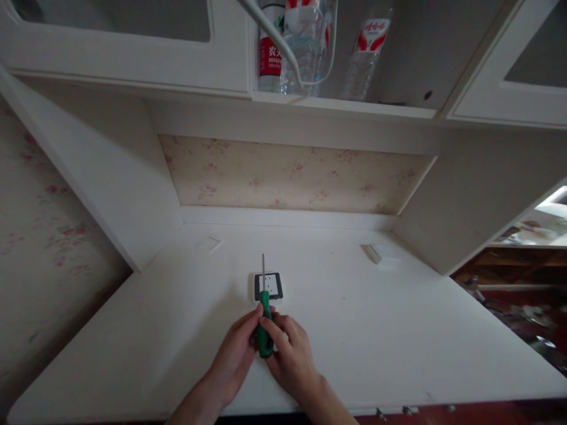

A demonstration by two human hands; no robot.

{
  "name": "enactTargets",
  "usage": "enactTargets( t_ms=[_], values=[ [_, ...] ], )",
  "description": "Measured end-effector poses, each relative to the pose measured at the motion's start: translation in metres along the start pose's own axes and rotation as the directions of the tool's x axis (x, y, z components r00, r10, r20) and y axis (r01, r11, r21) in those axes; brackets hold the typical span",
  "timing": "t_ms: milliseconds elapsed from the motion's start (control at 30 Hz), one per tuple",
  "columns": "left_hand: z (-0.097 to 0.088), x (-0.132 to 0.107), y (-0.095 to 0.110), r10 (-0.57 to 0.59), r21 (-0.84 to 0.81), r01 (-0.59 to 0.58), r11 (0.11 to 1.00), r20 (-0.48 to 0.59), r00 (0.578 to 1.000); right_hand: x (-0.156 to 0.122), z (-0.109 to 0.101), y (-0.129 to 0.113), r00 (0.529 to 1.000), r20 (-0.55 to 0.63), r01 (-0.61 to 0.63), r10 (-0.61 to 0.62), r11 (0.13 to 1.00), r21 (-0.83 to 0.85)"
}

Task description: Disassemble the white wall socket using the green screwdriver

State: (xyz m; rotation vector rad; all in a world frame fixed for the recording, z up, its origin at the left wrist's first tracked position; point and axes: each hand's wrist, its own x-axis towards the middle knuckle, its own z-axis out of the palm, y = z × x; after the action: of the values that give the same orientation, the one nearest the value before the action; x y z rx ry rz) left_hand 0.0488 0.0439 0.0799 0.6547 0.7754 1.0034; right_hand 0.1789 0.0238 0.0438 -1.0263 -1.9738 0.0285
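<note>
A screwdriver with a green handle and a thin metal shaft is held in both hands, its tip pointing away from me. My left hand closes on the handle from the left side. My right hand grips it from the right, thumb along the handle. Just beyond the hands, a power socket with a black frame and white face sits on the white desk top; the screwdriver's shaft crosses in front of it. The fingertips under the handle are partly hidden.
On the white desk, a small white box stands at the back right and a small flat square piece lies at the back left. Overhead, an open shelf holds plastic bottles, and a pale cable or rod hangs before it.
</note>
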Motion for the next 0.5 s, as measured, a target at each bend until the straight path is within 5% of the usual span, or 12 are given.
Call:
enactTargets(
  t_ms=[133, 233, 300, 367, 500],
  values=[
    [0.005, 0.014, 0.005, 0.05, 0.225, -0.072, 0.972, 0.105, 0.993, 0.018, -0.018, 0.012, 0.977, -0.198, -0.073, 0.083, 0.996, 0.057],
    [-0.005, 0.032, 0.004, 0.146, 0.513, -0.171, 0.841, 0.089, 0.985, 0.048, -0.033, 0.023, 0.812, -0.416, -0.316, 0.409, 0.908, 0.275],
    [-0.018, 0.047, 0.001, 0.24, 0.674, -0.225, 0.703, 0.072, 0.968, 0.071, -0.04, 0.033, 0.694, -0.405, -0.371, 0.595, 0.778, 0.507],
    [-0.033, 0.062, -0.001, 0.369, 0.781, -0.29, 0.553, 0.082, 0.926, 0.089, -0.044, 0.044, 0.625, -0.334, -0.345, 0.706, 0.633, 0.693],
    [-0.058, 0.089, -0.007, 0.554, 0.879, -0.325, 0.349, 0.086, 0.828, 0.11, -0.04, 0.06, 0.61, -0.28, -0.253, 0.741, 0.517, 0.818]
  ],
)
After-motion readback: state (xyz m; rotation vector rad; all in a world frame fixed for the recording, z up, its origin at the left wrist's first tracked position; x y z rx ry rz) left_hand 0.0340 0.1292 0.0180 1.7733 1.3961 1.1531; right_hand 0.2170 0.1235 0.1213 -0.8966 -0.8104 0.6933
